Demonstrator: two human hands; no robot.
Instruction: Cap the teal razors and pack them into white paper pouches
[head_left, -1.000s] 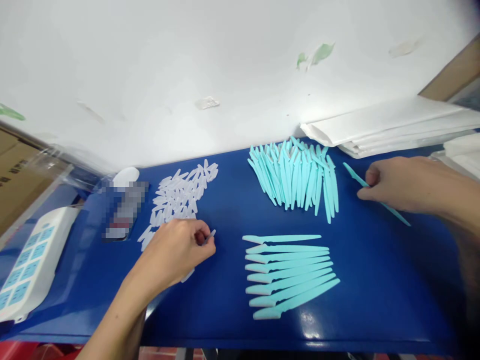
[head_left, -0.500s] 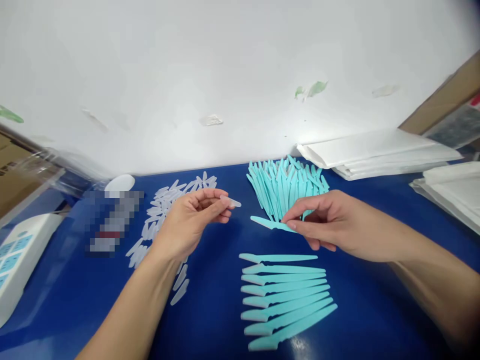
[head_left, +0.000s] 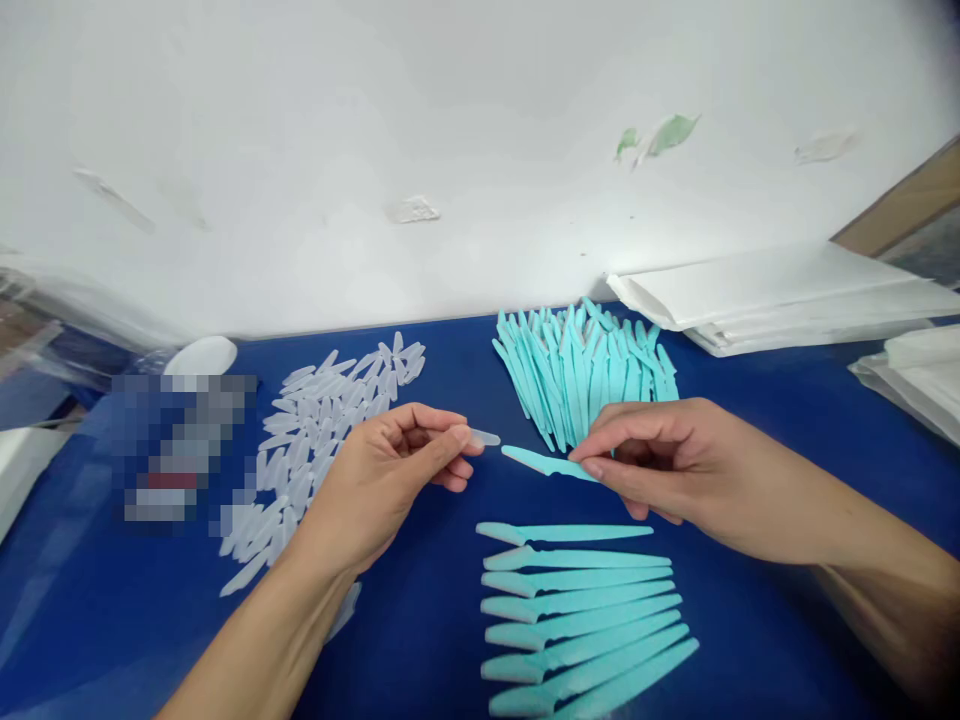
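My left hand (head_left: 409, 460) pinches a small translucent blade cap (head_left: 486, 438) between thumb and forefinger. In my right hand (head_left: 652, 460) is a turquoise eyebrow razor (head_left: 536, 461), gripped by its handle with the blade end toward the cap. Cap and razor tip are very close, with a slight gap between them. Under and behind my left hand spreads a pile of translucent caps (head_left: 300, 425). A heap of turquoise razors (head_left: 574, 370) lies beyond my right hand. Nearer to me, several razors (head_left: 585, 605) lie in a row, blade ends to the left.
White flat bags (head_left: 765, 295) are stacked at the back right, with more white packaging (head_left: 922, 370) beside them. A white round object (head_left: 201, 356) sits at the left, by a blurred-out item (head_left: 180, 450). A white wall (head_left: 450, 120) borders the blue table (head_left: 420, 620).
Both hands have come closer together, so the cap and the razor's blade end are now almost touching. The view has shifted slightly.
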